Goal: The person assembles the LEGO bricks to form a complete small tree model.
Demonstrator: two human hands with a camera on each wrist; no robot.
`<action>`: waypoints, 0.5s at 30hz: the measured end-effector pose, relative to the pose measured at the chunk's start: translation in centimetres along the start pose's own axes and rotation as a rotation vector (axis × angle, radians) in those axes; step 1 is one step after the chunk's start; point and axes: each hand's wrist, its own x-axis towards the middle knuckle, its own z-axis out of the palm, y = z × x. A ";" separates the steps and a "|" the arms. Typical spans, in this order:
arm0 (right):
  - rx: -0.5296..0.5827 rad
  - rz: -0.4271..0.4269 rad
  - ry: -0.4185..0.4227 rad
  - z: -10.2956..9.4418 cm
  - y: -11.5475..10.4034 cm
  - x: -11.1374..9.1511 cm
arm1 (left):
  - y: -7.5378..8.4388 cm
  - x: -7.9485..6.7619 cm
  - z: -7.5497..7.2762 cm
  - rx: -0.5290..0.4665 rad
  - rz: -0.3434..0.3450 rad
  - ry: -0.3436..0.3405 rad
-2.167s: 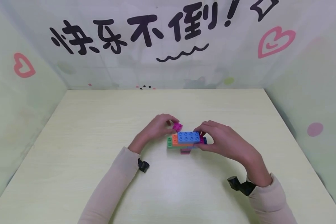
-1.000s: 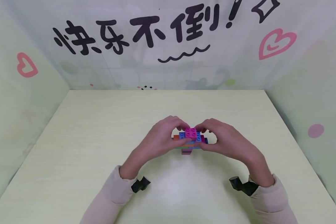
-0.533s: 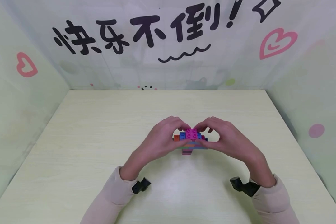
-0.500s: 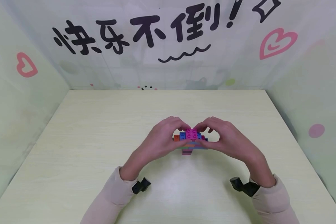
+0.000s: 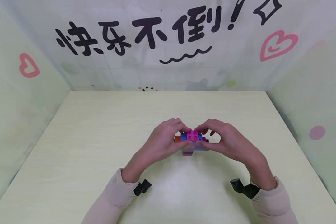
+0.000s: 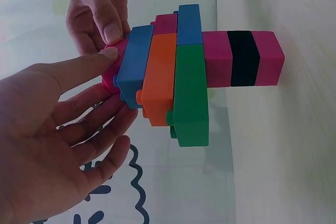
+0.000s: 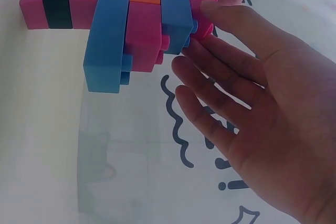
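Note:
A pink 2x2 building brick (image 5: 192, 136) tops a stack of toy bricks on the table. My left hand (image 5: 163, 140) pinches its left side between thumb and fingers, and my right hand (image 5: 229, 138) pinches the right side. Beneath it, in the left wrist view, come a long blue brick (image 6: 135, 59), then an orange brick (image 6: 159, 77) beside a magenta one (image 7: 144, 35). A green brick (image 6: 191, 98) and another blue brick (image 7: 107, 40) form the wide layer below. The narrow column has a black brick (image 6: 244, 59) between two pink ones. The fingers partly hide the top brick.
The pale wooden table (image 5: 100, 124) extends around the stack. Printed fabric walls (image 5: 114, 71) enclose its back and sides. A black wrist camera (image 5: 142, 187) sits on the left sleeve, and another camera (image 5: 244, 188) on the right one.
About two seconds ago my left hand held the pink brick behind the stack's left part; now it sits on top. My right hand has shifted from the blue brick to the pink one.

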 end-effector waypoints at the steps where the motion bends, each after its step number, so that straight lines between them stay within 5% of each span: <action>1: -0.006 -0.002 0.002 0.0 0.0 0.0 | 0.0 0.0 0.1 0.003 0.002 0.004; 8: -0.023 -0.008 -0.018 -0.1 0.3 -0.1 | -0.1 -0.1 0.4 0.006 0.014 0.008; 15: -0.110 0.155 -0.106 -1.0 0.3 -0.8 | -0.3 -0.5 -1.1 0.027 -0.127 -0.165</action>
